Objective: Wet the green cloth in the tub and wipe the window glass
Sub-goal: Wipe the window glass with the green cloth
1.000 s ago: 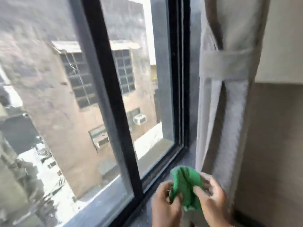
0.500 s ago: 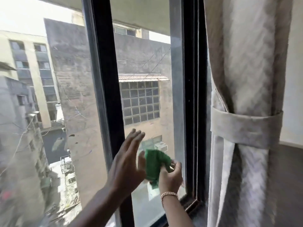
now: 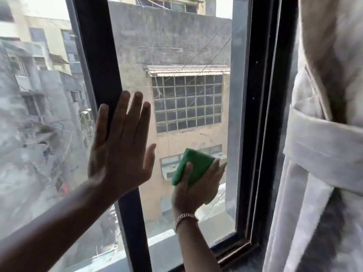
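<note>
The folded green cloth (image 3: 193, 165) is pressed flat against the right pane of the window glass (image 3: 186, 118) by my right hand (image 3: 193, 190), whose fingers spread over it; a bracelet sits on that wrist. My left hand (image 3: 119, 152) rests open and flat, fingers apart, on the black centre bar of the window frame (image 3: 102, 55) and the glass beside it. The tub is out of view.
A pale curtain (image 3: 324, 154), tied back with a fabric band, hangs close on the right. The black outer frame (image 3: 263, 114) and the sill track run along the right and bottom edges. The left pane (image 3: 39, 114) looks dusty and streaked.
Both hands have risen from the sill to the glass. My left hand let go of the cloth and laid itself flat on the frame; my right hand spread the cloth against the pane.
</note>
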